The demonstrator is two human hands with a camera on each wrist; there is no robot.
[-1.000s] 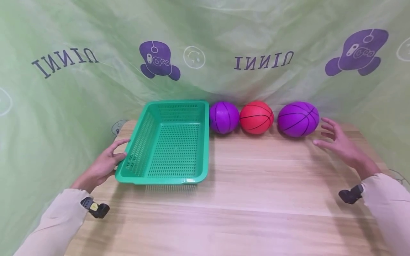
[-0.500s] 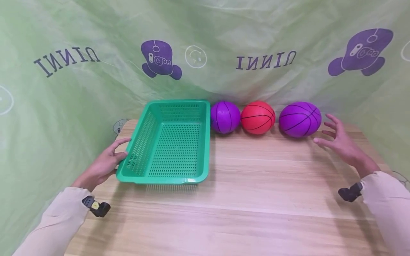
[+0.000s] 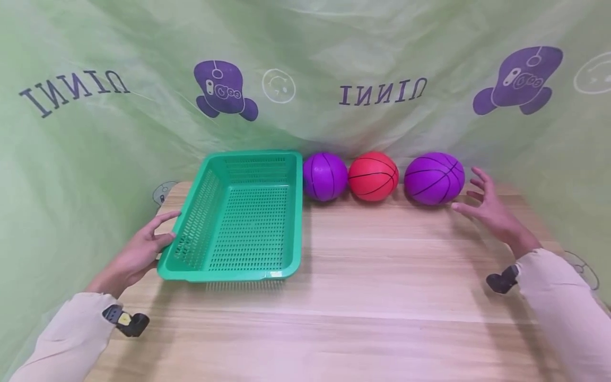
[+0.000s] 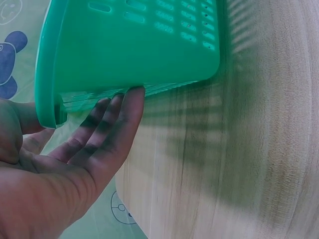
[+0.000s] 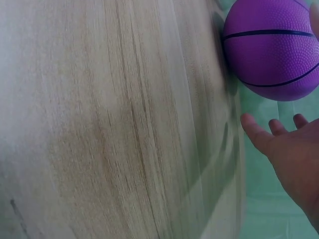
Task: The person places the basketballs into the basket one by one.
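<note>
A green plastic basket (image 3: 229, 276) with slotted walls stands at the left of the table. My left hand (image 3: 140, 252) holds its left rim, thumb at the top edge; in the left wrist view several fingers (image 4: 130, 112) lie along the outer wall under the rim. Right of the basket, in a row, are a purple ball (image 3: 325, 178), a red ball (image 3: 374, 176) and another purple ball (image 3: 434, 179), all with black basketball lines. Beside that last ball is my right hand (image 3: 491, 209), fingers spread and holding nothing. The right wrist view shows a gap between fingertips and purple ball (image 5: 274, 55).
The wooden table (image 3: 363, 297) reaches toward me in front of the basket and balls. Behind them hangs a green curtain (image 3: 305, 122) printed with purple figures, close against the row. It also closes off both sides.
The whole head view has shifted a little to the left. My right fingers sit slightly higher beside the purple ball. The left hand keeps its place on the basket's rim.
</note>
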